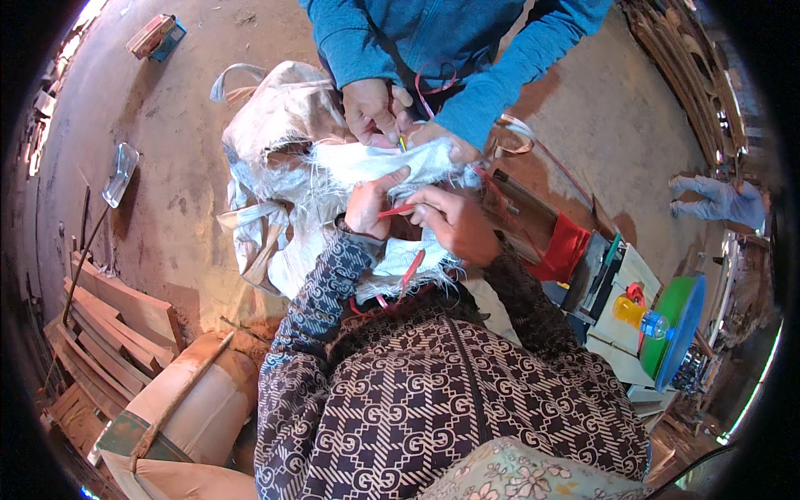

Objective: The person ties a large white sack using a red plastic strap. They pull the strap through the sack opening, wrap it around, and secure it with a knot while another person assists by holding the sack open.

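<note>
A large white woven sack (283,125) with frayed edges and loose straps lies bunched in front of me. My left hand (367,204) is closed at the sack's near folds, with its thumb stretched along the cloth. Between my hands runs a short red plastic strap (396,211). My right hand (457,223) pinches its right end. Its left end meets the fingers of my left hand. Below them, another red strip (412,272) hangs over the frayed cloth. Opposite me, a co-worker's hands (375,112) grip the sack's far folds around a small yellow object (402,144).
Wooden boards (125,333) are stacked at left. A cloth-covered roll (196,400) lies lower left. To my right are a red cloth (562,248), a bottle of orange liquid (637,313) and a green and blue basin (677,329). Another person (721,200) is farther right.
</note>
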### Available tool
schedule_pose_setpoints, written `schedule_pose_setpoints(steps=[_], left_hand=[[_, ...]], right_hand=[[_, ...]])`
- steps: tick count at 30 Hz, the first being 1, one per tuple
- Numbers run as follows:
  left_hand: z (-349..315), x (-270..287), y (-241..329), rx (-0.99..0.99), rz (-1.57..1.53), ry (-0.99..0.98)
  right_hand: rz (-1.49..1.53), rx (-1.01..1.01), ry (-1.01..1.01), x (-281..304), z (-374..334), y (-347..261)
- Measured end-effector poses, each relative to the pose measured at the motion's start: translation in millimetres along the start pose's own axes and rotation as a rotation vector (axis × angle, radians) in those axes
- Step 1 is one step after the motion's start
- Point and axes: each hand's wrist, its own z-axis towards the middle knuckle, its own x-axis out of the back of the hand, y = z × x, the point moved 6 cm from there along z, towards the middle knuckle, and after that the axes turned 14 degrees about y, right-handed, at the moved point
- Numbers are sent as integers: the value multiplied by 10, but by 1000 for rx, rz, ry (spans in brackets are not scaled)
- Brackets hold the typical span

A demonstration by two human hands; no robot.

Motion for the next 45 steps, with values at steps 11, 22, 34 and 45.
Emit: schedule_pose_setpoints(steps=[11,22,34,45], left_hand=[[19,235,28,37,-2,140],[81,54,224,-245,-73,189],[-413,128,413,-423,-132,281],[-428,437,198,-294,-77,383]], right_hand=[[126,-336,-10,-6,-118,780],[230,-442,261,-201,97,829],[687,-338,350,-658,-8,1158],[-18,196,230,-511,-23,255]])
